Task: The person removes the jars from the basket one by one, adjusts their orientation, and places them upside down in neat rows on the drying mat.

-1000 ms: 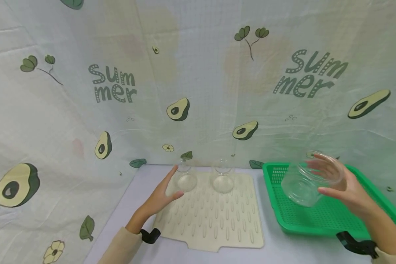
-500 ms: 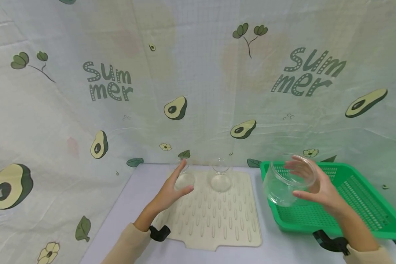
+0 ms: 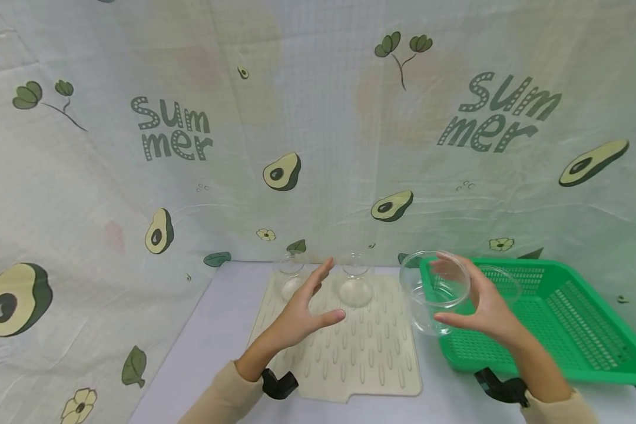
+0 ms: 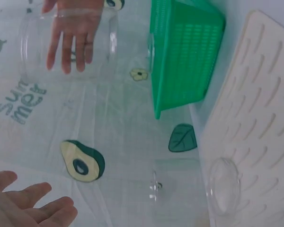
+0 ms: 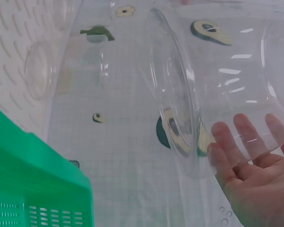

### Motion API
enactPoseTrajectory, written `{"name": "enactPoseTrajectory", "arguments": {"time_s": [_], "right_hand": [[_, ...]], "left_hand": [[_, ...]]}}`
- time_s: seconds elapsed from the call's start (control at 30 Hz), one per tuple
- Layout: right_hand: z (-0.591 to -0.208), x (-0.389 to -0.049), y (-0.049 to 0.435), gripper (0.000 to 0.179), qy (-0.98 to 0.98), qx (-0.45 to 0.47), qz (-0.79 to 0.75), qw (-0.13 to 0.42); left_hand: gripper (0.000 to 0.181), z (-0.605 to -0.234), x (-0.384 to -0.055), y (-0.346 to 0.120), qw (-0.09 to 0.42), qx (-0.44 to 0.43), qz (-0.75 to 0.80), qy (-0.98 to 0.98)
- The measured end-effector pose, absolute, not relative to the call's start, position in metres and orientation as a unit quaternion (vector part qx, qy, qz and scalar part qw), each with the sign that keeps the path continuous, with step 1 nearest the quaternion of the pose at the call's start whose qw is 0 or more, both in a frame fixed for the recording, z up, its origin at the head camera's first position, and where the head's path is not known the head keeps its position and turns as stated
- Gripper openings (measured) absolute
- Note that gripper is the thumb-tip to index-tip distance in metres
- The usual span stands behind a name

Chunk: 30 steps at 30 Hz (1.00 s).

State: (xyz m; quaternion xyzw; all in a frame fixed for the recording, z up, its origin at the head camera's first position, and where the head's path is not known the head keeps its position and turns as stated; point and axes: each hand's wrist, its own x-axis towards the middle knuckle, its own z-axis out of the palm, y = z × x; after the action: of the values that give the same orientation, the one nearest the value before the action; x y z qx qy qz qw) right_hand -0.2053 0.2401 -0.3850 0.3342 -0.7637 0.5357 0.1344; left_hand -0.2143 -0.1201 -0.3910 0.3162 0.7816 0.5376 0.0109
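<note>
Fingers [image 5: 248,137] of the right hand [image 3: 492,309] grip a clear jar [image 3: 426,301] aloft between basket [image 3: 556,373] and mat [image 3: 365,359], the left hand [image 3: 301,321] spread and empty: probably a transfer, calling next for steady lowering.

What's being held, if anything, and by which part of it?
A clear container, by its side wall, in the right hand; the left hand holds nothing.

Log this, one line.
right hand: holds clear jar | left hand: empty | mat: two more clear jars | green basket: right of mat
</note>
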Motion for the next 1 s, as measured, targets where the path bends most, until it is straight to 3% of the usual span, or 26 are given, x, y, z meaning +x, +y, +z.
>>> {"name": "enactPoseTrajectory", "arguments": {"time_s": [0.57,1.0], "right_hand": [[-0.384,-0.196,0.191,0.105,-0.834,0.284,0.440,0.173],[-0.387,-0.195,0.171,0.102,-0.845,0.296,0.397,0.202]], "left_hand": [[0.106,-0.372,-0.205,-0.074,0.015,0.329,0.537,0.777],[0.104,-0.371,-0.204,-0.059,-0.030,0.326,0.492,0.807]]}}
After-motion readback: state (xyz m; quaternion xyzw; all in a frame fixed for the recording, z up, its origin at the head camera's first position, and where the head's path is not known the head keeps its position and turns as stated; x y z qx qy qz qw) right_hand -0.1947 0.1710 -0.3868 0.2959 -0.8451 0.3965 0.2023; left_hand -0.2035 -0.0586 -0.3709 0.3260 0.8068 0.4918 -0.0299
